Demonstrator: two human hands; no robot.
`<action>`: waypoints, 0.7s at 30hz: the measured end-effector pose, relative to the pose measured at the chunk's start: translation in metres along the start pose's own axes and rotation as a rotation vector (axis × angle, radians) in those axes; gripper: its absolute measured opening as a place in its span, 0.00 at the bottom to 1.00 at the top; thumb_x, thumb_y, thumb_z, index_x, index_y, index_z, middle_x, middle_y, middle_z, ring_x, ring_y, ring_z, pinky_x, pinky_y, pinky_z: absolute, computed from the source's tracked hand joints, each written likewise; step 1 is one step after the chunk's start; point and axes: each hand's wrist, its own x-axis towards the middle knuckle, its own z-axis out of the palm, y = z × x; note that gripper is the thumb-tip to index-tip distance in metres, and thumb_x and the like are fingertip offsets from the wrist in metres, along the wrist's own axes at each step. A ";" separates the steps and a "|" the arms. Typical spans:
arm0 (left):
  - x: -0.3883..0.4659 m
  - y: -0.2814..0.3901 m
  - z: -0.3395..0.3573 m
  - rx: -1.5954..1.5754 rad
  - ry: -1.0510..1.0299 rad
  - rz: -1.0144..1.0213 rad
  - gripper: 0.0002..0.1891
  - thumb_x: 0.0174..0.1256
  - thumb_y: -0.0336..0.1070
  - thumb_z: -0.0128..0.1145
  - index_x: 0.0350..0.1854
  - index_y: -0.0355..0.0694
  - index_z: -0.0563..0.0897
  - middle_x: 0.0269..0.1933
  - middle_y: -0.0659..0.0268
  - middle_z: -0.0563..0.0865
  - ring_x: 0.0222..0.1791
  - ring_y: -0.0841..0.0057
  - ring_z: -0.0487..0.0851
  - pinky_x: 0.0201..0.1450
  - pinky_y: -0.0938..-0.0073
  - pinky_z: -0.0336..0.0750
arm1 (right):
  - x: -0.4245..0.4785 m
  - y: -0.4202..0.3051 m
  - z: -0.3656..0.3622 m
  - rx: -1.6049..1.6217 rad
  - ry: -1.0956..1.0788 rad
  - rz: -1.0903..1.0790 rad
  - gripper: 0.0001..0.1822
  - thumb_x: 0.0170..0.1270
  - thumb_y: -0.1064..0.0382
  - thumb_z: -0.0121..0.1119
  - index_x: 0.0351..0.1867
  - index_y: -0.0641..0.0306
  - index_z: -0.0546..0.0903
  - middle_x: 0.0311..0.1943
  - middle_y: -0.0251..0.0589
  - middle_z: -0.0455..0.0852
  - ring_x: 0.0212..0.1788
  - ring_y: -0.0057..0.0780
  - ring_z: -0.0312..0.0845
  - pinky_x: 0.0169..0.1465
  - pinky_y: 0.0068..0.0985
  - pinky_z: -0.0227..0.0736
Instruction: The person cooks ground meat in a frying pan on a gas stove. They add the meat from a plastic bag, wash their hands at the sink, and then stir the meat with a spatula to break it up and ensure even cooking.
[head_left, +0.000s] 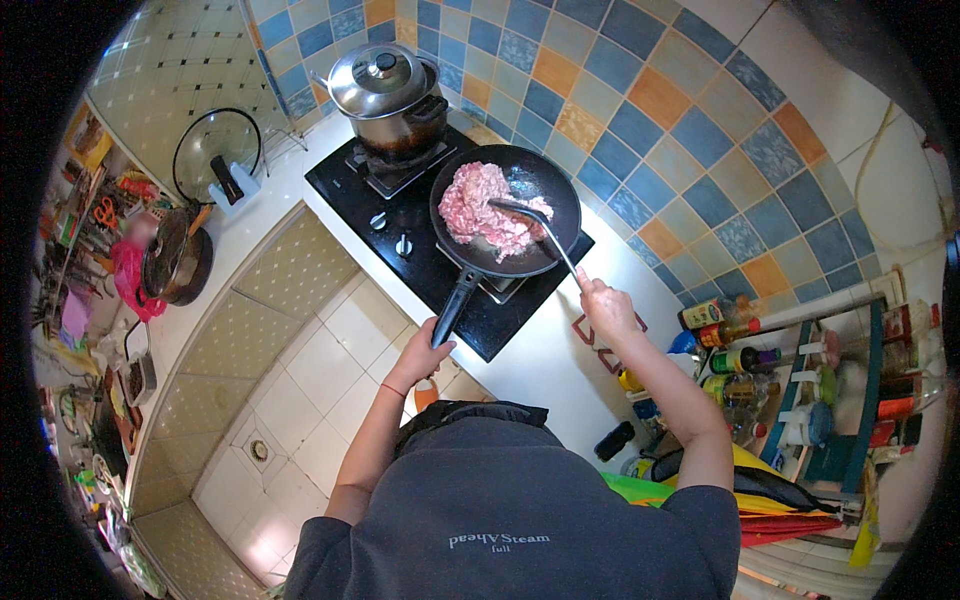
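My left hand (420, 355) is wrapped around the black handle (454, 309) of a dark frying pan (551, 176). The pan sits over the right burner of a black gas cooktop (352, 225). Raw pink minced meat (480, 202) lies in it, heaped mostly on the left side, with looser clumps towards the right. In my right hand (609, 306) is a spatula (553, 236) with a metal shaft and a dark blade. That blade touches the meat near the middle of the pan.
A lidded steel pot (394, 112) occupies the other burner, close to the pan. Bottles (731, 360) and a rack stand right of the counter. At left are a glass lid (217, 154) in a holder and another dark pan (180, 259). A tiled wall (645, 135) rises behind the cooktop.
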 end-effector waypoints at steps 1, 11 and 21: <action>0.001 -0.001 0.000 -0.005 -0.004 0.005 0.26 0.60 0.37 0.57 0.58 0.37 0.65 0.22 0.67 0.73 0.14 0.82 0.72 0.14 0.79 0.68 | -0.005 -0.002 -0.001 0.001 0.002 -0.003 0.26 0.56 0.62 0.56 0.59 0.55 0.70 0.25 0.40 0.80 0.26 0.37 0.80 0.31 0.34 0.77; 0.001 -0.008 0.000 -0.020 -0.005 0.016 0.27 0.59 0.37 0.57 0.60 0.37 0.64 0.23 0.67 0.74 0.14 0.81 0.72 0.15 0.80 0.69 | 0.053 0.055 -0.023 0.501 0.252 0.081 0.18 0.55 0.58 0.61 0.48 0.61 0.81 0.24 0.46 0.84 0.25 0.39 0.80 0.30 0.32 0.72; 0.008 -0.017 -0.001 -0.021 -0.026 0.045 0.28 0.58 0.38 0.57 0.60 0.39 0.63 0.22 0.67 0.74 0.13 0.81 0.72 0.13 0.79 0.68 | 0.209 0.055 -0.032 0.722 -0.360 -0.155 0.19 0.57 0.64 0.59 0.52 0.57 0.79 0.20 0.35 0.80 0.20 0.20 0.72 0.24 0.23 0.67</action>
